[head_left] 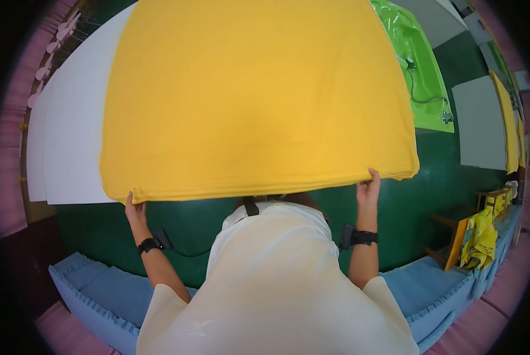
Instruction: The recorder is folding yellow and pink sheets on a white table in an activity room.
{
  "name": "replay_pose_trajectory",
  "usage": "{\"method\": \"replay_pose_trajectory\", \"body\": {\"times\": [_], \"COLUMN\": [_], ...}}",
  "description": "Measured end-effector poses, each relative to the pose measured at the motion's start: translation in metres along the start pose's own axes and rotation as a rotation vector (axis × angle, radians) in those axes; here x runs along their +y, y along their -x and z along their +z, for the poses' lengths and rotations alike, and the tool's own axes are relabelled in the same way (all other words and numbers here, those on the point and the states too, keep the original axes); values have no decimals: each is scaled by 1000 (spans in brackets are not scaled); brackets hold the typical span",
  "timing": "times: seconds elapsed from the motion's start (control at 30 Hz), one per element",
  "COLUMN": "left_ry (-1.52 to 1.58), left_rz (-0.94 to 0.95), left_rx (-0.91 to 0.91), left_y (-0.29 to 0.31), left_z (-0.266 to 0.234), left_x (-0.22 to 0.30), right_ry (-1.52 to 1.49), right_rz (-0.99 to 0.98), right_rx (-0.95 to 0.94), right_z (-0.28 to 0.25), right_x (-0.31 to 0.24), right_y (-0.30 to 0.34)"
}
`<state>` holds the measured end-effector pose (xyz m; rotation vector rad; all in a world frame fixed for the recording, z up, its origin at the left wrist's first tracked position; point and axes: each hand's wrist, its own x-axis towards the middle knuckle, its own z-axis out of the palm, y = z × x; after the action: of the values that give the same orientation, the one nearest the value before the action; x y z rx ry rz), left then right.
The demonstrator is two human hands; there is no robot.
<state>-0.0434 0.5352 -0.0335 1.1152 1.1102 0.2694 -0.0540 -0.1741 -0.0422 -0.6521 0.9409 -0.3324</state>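
A yellow sheet (259, 100) is spread over a broad flat surface in front of me, mostly smooth, with faint creases along its near edge. At its near left corner my left hand (136, 212) is closed on the edge, one digit on top and the other fingers partly hidden below. Toward the near right corner, my right hand (368, 188) pinches the same edge, its other fingers curled at the underside. The sheet's right corner looks bunched and rounded just beyond that hand. What lies under the cloth is hidden.
White panels (76, 118) adjoin the sheet on the left. A bright green tub (433, 115) with a hose stands at the far right. Blue ruffled benches (102, 284) lie behind me on both sides; a wooden chair (456, 244) and crumpled yellow cloth (479, 239) sit at right.
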Motion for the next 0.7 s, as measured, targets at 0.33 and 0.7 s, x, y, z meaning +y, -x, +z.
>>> {"method": "replay_pose_trajectory", "body": {"times": [0.33, 0.7], "left_ry": [-77, -474], "left_rz": [-4, 36], "left_rx": [131, 217], "left_y": [-20, -57], "left_z": [-13, -6], "left_x": [-2, 40], "right_ry": [1527, 1815], "right_rz": [-398, -403], "right_rx": [308, 358], "right_z": [-22, 16], "right_x": [-93, -135], "right_y": [11, -66]}}
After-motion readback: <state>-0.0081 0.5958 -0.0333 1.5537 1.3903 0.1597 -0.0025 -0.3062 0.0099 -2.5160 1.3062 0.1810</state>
